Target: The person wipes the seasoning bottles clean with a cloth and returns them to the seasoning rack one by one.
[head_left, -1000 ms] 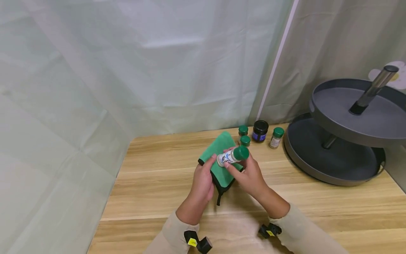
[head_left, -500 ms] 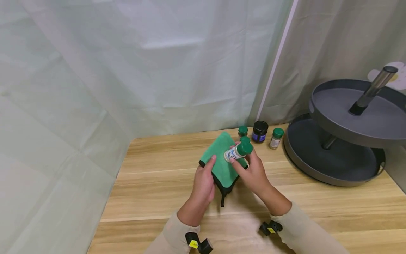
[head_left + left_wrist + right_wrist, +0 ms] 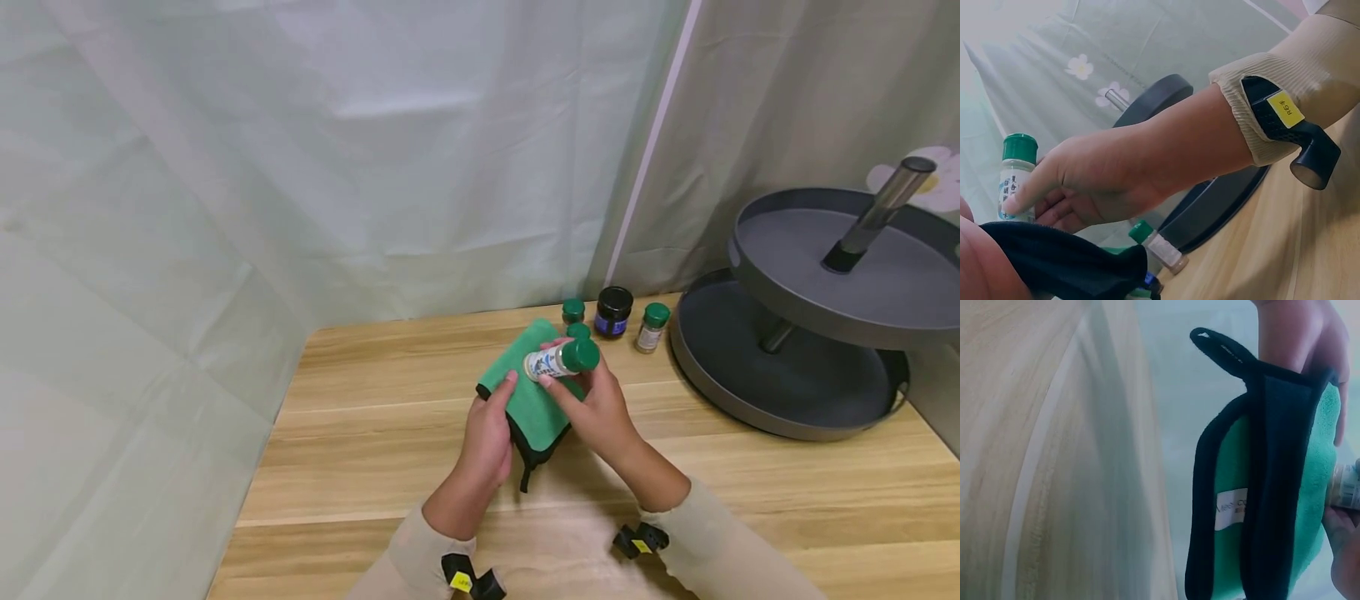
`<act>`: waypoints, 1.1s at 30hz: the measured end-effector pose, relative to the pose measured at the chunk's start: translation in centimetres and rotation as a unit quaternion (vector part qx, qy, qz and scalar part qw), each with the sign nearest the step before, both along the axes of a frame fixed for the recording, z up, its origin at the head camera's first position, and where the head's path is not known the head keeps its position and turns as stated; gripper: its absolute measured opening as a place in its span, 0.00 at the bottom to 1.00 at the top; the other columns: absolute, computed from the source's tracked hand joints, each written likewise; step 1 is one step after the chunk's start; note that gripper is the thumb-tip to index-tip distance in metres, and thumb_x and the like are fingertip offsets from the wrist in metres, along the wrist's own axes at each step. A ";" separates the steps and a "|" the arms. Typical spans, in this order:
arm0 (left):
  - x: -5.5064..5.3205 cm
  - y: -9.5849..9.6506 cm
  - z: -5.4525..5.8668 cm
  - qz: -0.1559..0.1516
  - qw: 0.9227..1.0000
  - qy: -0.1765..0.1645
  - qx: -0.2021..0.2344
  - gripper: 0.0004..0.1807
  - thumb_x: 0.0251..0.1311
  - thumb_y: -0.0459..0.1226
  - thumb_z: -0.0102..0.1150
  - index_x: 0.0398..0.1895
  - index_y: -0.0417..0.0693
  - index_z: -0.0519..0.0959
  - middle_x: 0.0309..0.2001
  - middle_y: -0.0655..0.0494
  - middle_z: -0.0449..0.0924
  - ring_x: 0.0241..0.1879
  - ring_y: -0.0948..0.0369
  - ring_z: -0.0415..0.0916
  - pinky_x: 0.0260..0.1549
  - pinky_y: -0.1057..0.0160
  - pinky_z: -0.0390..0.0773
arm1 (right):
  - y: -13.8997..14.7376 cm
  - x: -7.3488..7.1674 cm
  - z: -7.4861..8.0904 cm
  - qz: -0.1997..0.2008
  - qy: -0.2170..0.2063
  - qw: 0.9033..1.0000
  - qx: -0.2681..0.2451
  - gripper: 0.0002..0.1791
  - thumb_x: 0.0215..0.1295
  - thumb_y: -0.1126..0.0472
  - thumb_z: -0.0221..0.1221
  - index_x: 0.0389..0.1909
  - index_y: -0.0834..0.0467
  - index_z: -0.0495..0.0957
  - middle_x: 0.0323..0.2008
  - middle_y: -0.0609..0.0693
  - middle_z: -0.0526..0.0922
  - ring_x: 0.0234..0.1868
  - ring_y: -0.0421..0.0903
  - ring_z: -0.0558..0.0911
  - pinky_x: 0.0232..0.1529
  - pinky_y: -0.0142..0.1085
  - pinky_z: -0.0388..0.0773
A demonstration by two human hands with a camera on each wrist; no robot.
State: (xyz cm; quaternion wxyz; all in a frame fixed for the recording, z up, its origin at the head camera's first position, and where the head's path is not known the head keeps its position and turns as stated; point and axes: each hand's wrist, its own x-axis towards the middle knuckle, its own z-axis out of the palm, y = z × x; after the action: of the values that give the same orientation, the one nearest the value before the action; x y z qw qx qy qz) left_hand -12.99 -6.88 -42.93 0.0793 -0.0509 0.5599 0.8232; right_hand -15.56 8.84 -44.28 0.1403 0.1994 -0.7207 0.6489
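Observation:
My left hand holds a folded green cloth with black edging and a hanging loop, the thumb on top of it. Over the cloth, my right hand grips a spice bottle with a green cap and a white label with blue print. The bottle lies tilted, its cap pointing right and its base toward the left thumb. In the left wrist view the right thumb presses on the label of the spice bottle. A white tag shows on the cloth in the right wrist view.
Behind the hands on the wooden table stand two green-capped bottles, one nearer and one farther. A black-lidded jar and another green-capped bottle stand beside them. A dark two-tier round rack occupies the right.
The bottle has shifted right over the cloth, then slightly back left, held by the right hand throughout. The left hand and cloth have drifted slightly right and down.

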 end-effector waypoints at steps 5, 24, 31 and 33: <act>-0.1 -0.1 0.1 0.008 1.000 0.000 0.002 0.26 0.76 0.49 0.48 0.71 0.45 0.68 0.68 0.49 0.74 0.65 0.61 0.74 0.65 0.60 0.75 | 0.0 0.3 0.1 0.008 -0.001 1.000 0.015 0.24 0.67 0.68 0.64 0.62 0.60 0.70 0.58 0.57 0.82 0.58 0.36 0.81 0.59 0.27 0.77; -0.1 -0.2 0.6 0.042 0.999 0.004 -0.004 0.26 0.76 0.49 0.49 0.69 0.45 0.69 0.67 0.48 0.75 0.64 0.59 0.73 0.65 0.58 0.74 | 0.4 0.0 -0.2 -0.012 0.045 0.998 0.033 0.26 0.66 0.71 0.63 0.64 0.59 0.71 0.60 0.52 0.80 0.63 0.43 0.77 0.64 0.28 0.72; 0.1 0.2 0.1 0.017 1.000 -0.004 -0.012 0.27 0.76 0.51 0.48 0.70 0.46 0.68 0.68 0.49 0.74 0.66 0.58 0.72 0.68 0.56 0.72 | 0.2 0.1 0.2 -0.022 0.046 0.999 0.008 0.27 0.64 0.72 0.65 0.63 0.56 0.73 0.62 0.53 0.81 0.66 0.43 0.76 0.64 0.26 0.73; 0.1 0.2 0.0 0.015 1.000 -0.004 -0.013 0.28 0.76 0.51 0.48 0.71 0.46 0.68 0.69 0.50 0.73 0.67 0.58 0.72 0.68 0.56 0.72 | 0.1 0.1 0.2 -0.018 0.045 0.999 0.006 0.27 0.63 0.72 0.66 0.63 0.56 0.73 0.62 0.53 0.81 0.67 0.42 0.76 0.63 0.26 0.74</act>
State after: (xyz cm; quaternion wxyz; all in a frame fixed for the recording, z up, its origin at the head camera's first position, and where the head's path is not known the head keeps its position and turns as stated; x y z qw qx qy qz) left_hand -12.90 -6.70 -42.92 0.0679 -0.0634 0.5691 0.8170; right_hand -15.41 8.93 -44.13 0.1830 0.2159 -0.7213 0.6322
